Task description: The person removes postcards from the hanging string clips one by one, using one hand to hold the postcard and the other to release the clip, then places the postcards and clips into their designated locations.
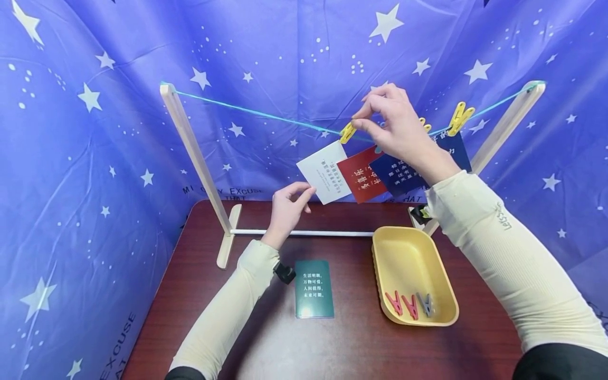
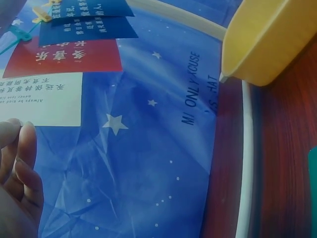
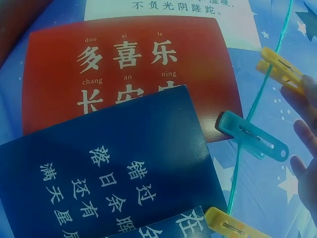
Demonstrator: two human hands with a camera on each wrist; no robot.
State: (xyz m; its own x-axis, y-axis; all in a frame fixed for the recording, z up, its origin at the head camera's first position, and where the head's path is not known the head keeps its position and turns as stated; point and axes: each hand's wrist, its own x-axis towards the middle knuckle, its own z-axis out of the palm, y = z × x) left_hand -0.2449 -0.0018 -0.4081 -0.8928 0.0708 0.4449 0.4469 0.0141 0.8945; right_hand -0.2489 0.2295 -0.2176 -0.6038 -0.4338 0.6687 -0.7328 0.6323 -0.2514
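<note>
My right hand (image 1: 394, 119) pinches a yellow clothespin (image 1: 348, 133) at the turquoise string (image 1: 256, 112), right at the top corner of a white card (image 1: 319, 168). Thumb and index finger of my left hand (image 1: 286, 210) hold that card's lower edge; the left wrist view shows the fingertips on it. To the right hangs a red card (image 3: 124, 59) with a teal clothespin (image 3: 255, 136) at its corner. Two dark blue cards (image 3: 99, 163) overlap beyond it, partly behind my right hand and wrist in the head view. Another yellow clothespin (image 1: 459, 119) grips the string there.
Wooden posts (image 1: 195, 158) hold up the string, joined low by a white rod (image 1: 332, 233). A green card (image 1: 314, 290) lies on the brown table (image 1: 228, 338). In the yellow tray (image 1: 408, 248) are two red clothespins (image 1: 409, 307) and a grey clothespin (image 1: 425, 304).
</note>
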